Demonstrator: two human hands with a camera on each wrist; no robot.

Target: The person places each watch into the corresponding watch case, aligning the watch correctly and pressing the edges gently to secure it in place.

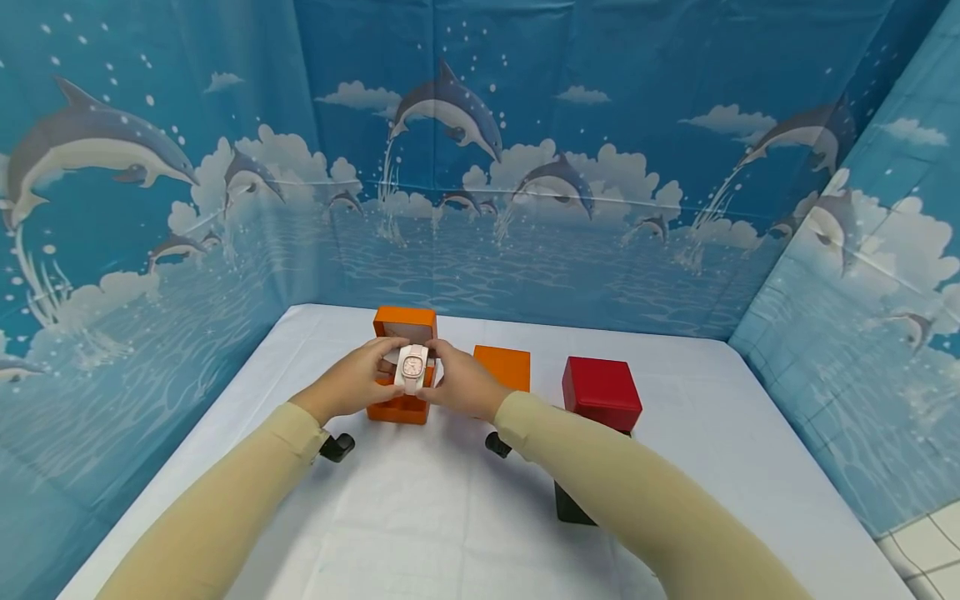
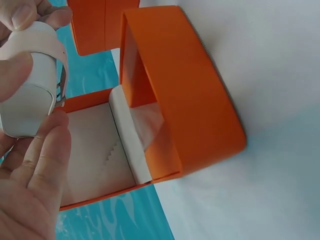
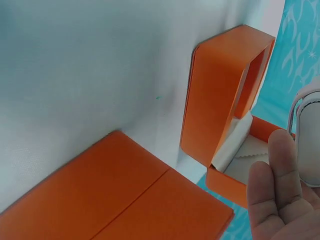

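A pale pink wristwatch is wrapped round a white cushion, and both hands hold it in front of an open orange box. My left hand grips the left end of the cushion with thumb and fingers. From the other side, my right hand grips its right end. The square watch face is turned up toward the head camera. In the left wrist view, the strap's buckle side shows near the fingertips. The box's lid stands raised, and a pale lining shows inside.
Right of the open box lies a closed orange box. Further right sits a red box, with a dark box nearer, partly behind the right sleeve. Everything rests on a white cloth. A dolphin-print curtain encloses the table.
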